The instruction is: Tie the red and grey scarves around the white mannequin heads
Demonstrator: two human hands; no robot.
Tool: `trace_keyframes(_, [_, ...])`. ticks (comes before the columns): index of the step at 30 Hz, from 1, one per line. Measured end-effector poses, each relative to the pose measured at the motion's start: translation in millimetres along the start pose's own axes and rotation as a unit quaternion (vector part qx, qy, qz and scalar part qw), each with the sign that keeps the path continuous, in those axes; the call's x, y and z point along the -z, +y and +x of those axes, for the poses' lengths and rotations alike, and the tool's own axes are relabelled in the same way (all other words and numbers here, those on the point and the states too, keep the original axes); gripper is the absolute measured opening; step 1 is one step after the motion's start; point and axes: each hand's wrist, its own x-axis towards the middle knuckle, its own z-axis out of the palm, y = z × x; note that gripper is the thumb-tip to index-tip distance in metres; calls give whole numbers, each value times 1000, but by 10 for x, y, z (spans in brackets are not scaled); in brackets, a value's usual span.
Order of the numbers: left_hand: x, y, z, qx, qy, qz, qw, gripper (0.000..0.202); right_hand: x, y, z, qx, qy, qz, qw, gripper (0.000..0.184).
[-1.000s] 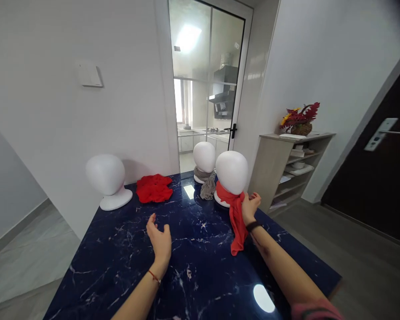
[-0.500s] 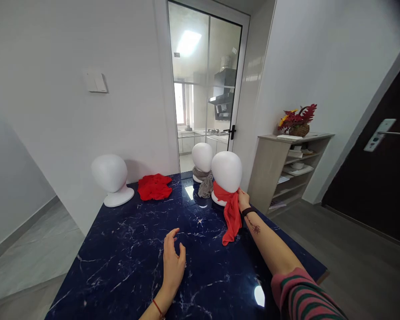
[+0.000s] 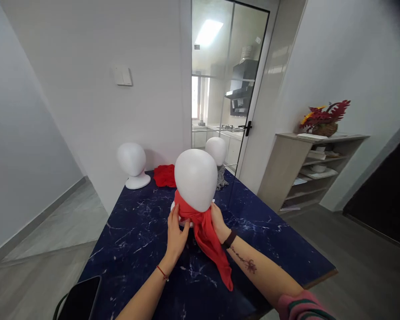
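Note:
A white, faceless mannequin head (image 3: pixel 196 180) stands on the table in front of me, a red scarf (image 3: pixel 205 233) wrapped round its neck and one tail hanging down to the tabletop at the right. My left hand (image 3: pixel 177 233) is at the neck's left side, thumb and fingers curled onto the scarf's folds. On the other side my right hand (image 3: pixel 219 224) closes about the neck, next to the hanging tail; its fingertips are hidden behind the scarf and head. Both hands touch the scarf. The head's base is mostly covered.
Behind stands another mannequin head (image 3: pixel 216 151) with a grey scarf (image 3: pixel 221 178). A bare mannequin head (image 3: pixel 132 161) and a crumpled red cloth (image 3: pixel 165 176) are at the back left. A phone (image 3: pixel 82 298) lies at the near left edge of the dark marbled table (image 3: pixel 136 235).
The mannequin head with the red scarf has come nearer to me and leftward, with my right hand at it. My left hand has gone from free above the table to the scarf. The view has shifted.

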Motion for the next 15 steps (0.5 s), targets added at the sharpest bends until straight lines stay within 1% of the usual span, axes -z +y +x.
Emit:
trace_keyframes(3, [171,-192,-82,16,40,18,999,61,-261,222,-121,-51,21,59,997,22])
trace_keyframes(6, [281,-355,-137,30,52,5,998,65,-363,363,-193,-46,15,51,998,25])
trace_keyframes(8, [317,-428,-136,45,57,-25,997,67,-378,421,-240,-44,-13,66,997,30])
trace_keyframes(10, [334,-475,-117,55,59,-56,995,66,-370,451,-288,-51,-53,89,993,37])
trace_keyframes(12, [334,-504,-103,54,56,-71,994,64,-345,455,-329,-58,-78,77,992,43])
trace_keyframes(13, [331,-512,-105,53,56,-68,995,63,-328,450,-344,-61,-79,55,993,46])
trace_keyframes(15, [323,-512,-127,57,74,-38,995,61,-287,434,-361,-66,-59,4,996,47])
